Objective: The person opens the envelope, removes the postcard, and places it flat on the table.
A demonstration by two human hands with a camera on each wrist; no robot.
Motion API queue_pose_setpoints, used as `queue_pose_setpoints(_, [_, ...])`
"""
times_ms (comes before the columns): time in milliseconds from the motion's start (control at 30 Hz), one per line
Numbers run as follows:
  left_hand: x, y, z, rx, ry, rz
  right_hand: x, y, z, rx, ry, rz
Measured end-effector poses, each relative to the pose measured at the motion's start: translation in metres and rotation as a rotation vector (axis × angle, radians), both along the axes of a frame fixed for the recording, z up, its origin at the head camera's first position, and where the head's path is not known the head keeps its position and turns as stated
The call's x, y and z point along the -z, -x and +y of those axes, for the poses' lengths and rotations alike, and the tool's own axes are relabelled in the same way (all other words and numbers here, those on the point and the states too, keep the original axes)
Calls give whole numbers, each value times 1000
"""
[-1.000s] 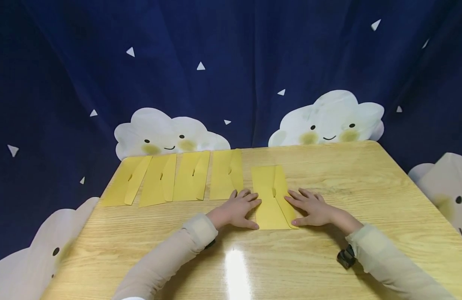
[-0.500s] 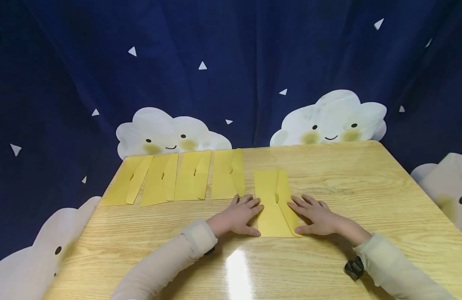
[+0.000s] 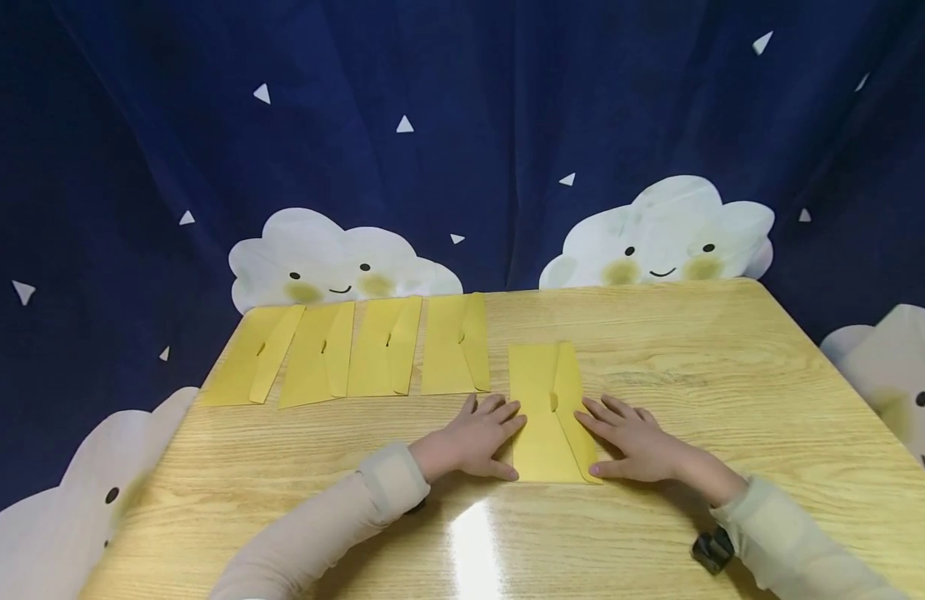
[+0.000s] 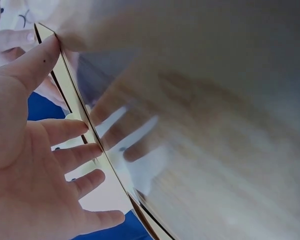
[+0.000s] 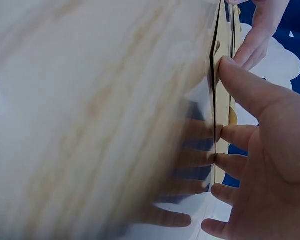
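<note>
You are resting your left hand [image 3: 479,437] and right hand [image 3: 637,442] at opposite long edges of a yellow envelope [image 3: 541,425], fingers spread, fingertips touching it. The envelope is lying flat on the desk [image 3: 297,492] between them, flap facing up. Four more envelopes [image 3: 449,350] are lying in a row farther back, to its left. A dark blue curtain [image 3: 462,75] is hanging behind.

Yellow envelopes [image 3: 539,417], wood-grained table [image 3: 672,350], white-triangled navy cloth [image 3: 477,92]

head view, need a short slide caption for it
Left hand and right hand touch opposite sides of one envelope, with four more in a row on the table.
</note>
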State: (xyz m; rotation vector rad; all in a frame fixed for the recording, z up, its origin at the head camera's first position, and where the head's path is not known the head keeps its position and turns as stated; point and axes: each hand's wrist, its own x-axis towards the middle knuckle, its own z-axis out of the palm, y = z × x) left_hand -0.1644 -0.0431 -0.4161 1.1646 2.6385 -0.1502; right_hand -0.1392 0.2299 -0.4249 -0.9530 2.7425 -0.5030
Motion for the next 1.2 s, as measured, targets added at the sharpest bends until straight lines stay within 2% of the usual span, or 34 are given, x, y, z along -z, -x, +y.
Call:
queue_pose_setpoints(367, [0,-13,-3,15,12,22,0,-10,1,-13,-15,0])
queue_pose_setpoints(867, [-5,-28,-2,18,12,12,-6,-22,0,-41,-20,39])
queue_pose_setpoints(1033, [-3,-31,-2,25,15,38,-7,-18,-7,-9,-29,107])
queue_pose_setpoints(1200, [-3,-35,-1,33,24,48,-3,-5,-10,25,-9,124])
